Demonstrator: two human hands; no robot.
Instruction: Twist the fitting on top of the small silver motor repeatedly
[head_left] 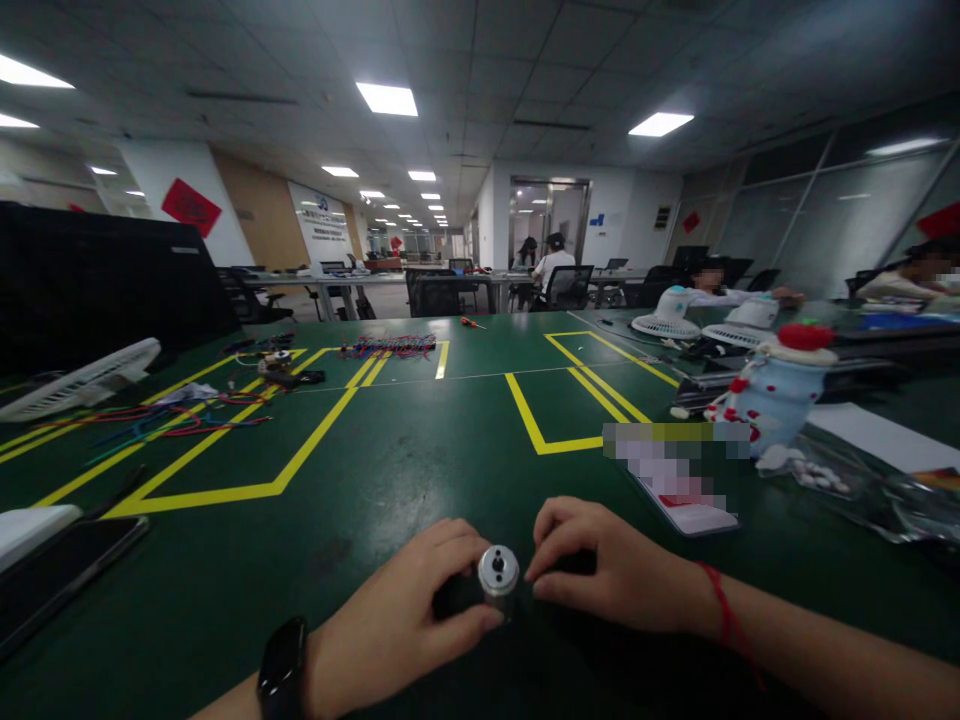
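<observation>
A small metal motor stands upright close in front of me, its round face upward with a dark centre and small holes. My left hand grips its side between thumb and fingers. Just to the right of the motor is my right hand, apart from it. Its thumb and fingertips come together in a pinch, and anything between them is too small or hidden to make out. A black watch is on the left wrist, a red string on the right.
Yellow tape marks the green table. A phone lies at left, near coloured wires. To the right are a phone-like slab, a blue jar and fans. Other people sit farther back.
</observation>
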